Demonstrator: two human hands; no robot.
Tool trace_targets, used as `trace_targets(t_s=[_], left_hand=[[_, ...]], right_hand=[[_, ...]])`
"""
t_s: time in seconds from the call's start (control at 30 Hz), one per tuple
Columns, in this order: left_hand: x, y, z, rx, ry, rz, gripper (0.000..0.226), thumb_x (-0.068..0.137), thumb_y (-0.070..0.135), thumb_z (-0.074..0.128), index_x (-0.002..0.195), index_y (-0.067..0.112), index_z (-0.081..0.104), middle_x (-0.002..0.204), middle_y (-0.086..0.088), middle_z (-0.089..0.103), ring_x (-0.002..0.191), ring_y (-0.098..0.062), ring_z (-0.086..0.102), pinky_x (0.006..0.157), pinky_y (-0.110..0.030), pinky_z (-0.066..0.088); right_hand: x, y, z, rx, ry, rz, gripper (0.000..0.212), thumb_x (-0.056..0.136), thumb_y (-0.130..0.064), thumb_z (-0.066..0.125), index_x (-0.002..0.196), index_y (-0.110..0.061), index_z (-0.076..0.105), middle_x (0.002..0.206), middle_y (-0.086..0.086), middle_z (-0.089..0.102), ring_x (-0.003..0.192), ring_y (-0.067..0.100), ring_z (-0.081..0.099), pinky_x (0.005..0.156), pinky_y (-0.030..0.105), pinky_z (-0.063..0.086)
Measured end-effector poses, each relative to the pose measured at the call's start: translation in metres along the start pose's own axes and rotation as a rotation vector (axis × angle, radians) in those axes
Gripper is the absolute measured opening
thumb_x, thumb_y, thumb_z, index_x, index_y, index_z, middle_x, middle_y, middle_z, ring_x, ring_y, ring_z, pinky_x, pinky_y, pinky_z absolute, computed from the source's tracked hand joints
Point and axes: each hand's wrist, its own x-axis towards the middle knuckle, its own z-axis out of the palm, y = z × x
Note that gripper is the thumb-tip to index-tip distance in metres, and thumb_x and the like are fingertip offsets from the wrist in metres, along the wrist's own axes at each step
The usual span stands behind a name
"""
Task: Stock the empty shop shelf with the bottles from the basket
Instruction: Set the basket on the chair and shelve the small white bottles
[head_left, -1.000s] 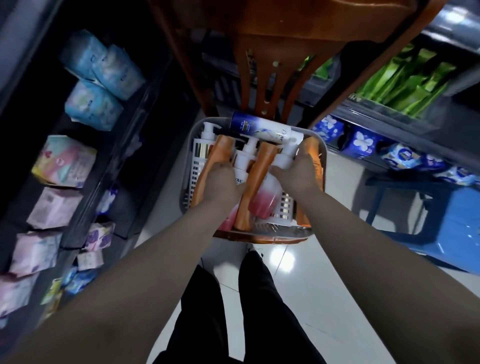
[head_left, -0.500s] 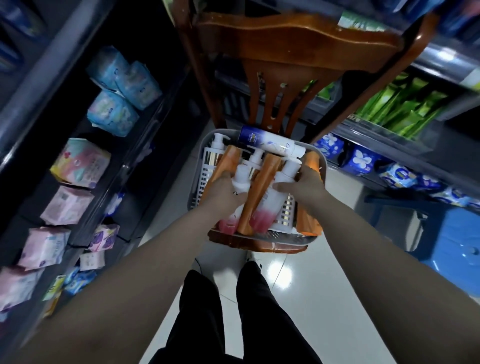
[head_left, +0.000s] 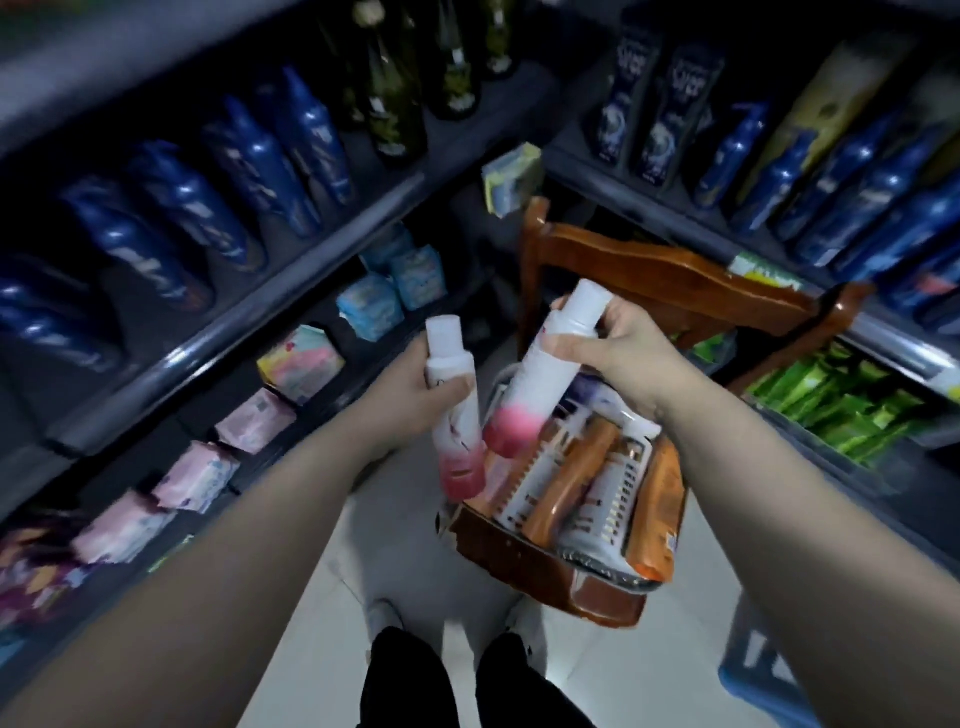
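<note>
Head view, two hands over a basket. I count two white bottles with pink bases, one per hand. My operator's left hand (head_left: 410, 384) has its fingers wrapped round the middle of the first white-and-pink bottle (head_left: 458, 441), which stands nearly upright with its cap at 12 o'clock. The right hand (head_left: 618, 348) grips the second white-and-pink bottle (head_left: 535, 384) just below its cap; this one tilts, with its cap toward 1 o'clock and its pink base toward 7 o'clock. The two pink bases are close together, and I cannot tell whether they touch.

At 5 o'clock from the hands, a white slotted basket (head_left: 602, 504) rests on the seat of a wooden chair (head_left: 675, 280). Inside it I count at least two orange bottles (head_left: 571, 478) lying lengthwise; the right forearm hides part of the basket.

Dark blue bottles (head_left: 249, 171) line the shelf at 10 o'clock, with more at 2 o'clock; blur prevents an exact count. Pastel packets (head_left: 254, 421) fill the lower shelves at 8 o'clock, and green packets (head_left: 841, 405) sit at 3 o'clock. A blue stool (head_left: 758, 680) shows at 5 o'clock near the frame corner.
</note>
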Motion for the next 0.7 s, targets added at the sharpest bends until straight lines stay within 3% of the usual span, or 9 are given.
trace_targets(t_s=[0.07,0.17,0.3,0.4,0.53,0.63,0.7], left_hand=[[-0.021,0.004,-0.027,-0.018,0.033,0.0,0.028,0.093,0.012,0.06,0.105,0.032,0.046,0.099,0.007,0.057,0.086,-0.001,0.054,0.078,-0.019,0.047],[-0.054,0.003,-0.063,-0.1,0.109,-0.054,0.03,0.093,0.01,0.06,0.113,0.027,0.045,0.1,0.007,0.059,0.088,-0.003,0.057,0.073,-0.017,0.048],[-0.101,-0.001,-0.108,-0.272,0.235,-0.127,0.028,0.093,0.008,0.059,0.119,0.014,0.05,0.105,-0.004,0.065,0.095,-0.018,0.064,0.084,-0.034,0.054],[-0.144,-0.009,-0.143,-0.403,0.361,-0.131,0.014,0.096,0.011,0.056,0.107,0.019,0.055,0.094,-0.001,0.071,0.082,-0.014,0.07,0.065,-0.027,0.056],[-0.218,-0.024,-0.19,-0.431,0.513,-0.105,0.009,0.096,0.01,0.053,0.099,0.018,0.054,0.077,0.005,0.071,0.068,-0.008,0.07,0.055,-0.021,0.052],[-0.284,-0.04,-0.228,-0.41,0.599,-0.08,0.01,0.096,0.006,0.051,0.097,0.016,0.053,0.081,-0.001,0.066,0.068,-0.008,0.066,0.057,-0.022,0.053],[-0.33,-0.051,-0.249,-0.408,0.643,-0.088,0.009,0.096,0.007,0.051,0.097,0.016,0.052,0.083,-0.004,0.064,0.067,-0.008,0.065,0.057,-0.022,0.053]], right_hand=[[0.004,-0.028,0.029,-0.033,-0.014,-0.064,0.03,0.077,-0.001,0.075,0.101,-0.01,0.059,0.09,0.004,0.065,0.082,0.015,0.063,0.073,0.029,0.053],[0.007,-0.065,0.075,-0.068,0.001,-0.171,0.024,0.077,-0.009,0.078,0.092,-0.014,0.059,0.09,0.001,0.066,0.083,0.013,0.064,0.072,0.029,0.054],[0.001,-0.099,0.145,-0.086,-0.058,-0.223,0.039,0.079,-0.029,0.077,0.108,-0.013,0.056,0.105,0.002,0.066,0.092,0.014,0.066,0.071,0.033,0.054],[-0.013,-0.115,0.207,-0.095,-0.12,-0.242,0.03,0.084,-0.038,0.07,0.104,-0.025,0.052,0.109,0.0,0.063,0.095,0.015,0.064,0.076,0.037,0.057],[-0.044,-0.139,0.29,-0.175,-0.268,-0.188,0.044,0.097,-0.046,0.044,0.133,-0.023,0.041,0.119,0.003,0.054,0.103,0.021,0.058,0.084,0.045,0.054],[-0.08,-0.156,0.354,-0.24,-0.395,-0.305,0.031,0.094,-0.043,0.053,0.112,-0.018,0.053,0.107,0.005,0.061,0.101,0.027,0.063,0.078,0.044,0.058],[-0.11,-0.165,0.397,-0.278,-0.433,-0.434,0.032,0.083,-0.043,0.067,0.088,-0.013,0.057,0.085,0.006,0.063,0.082,0.026,0.066,0.067,0.045,0.059]])
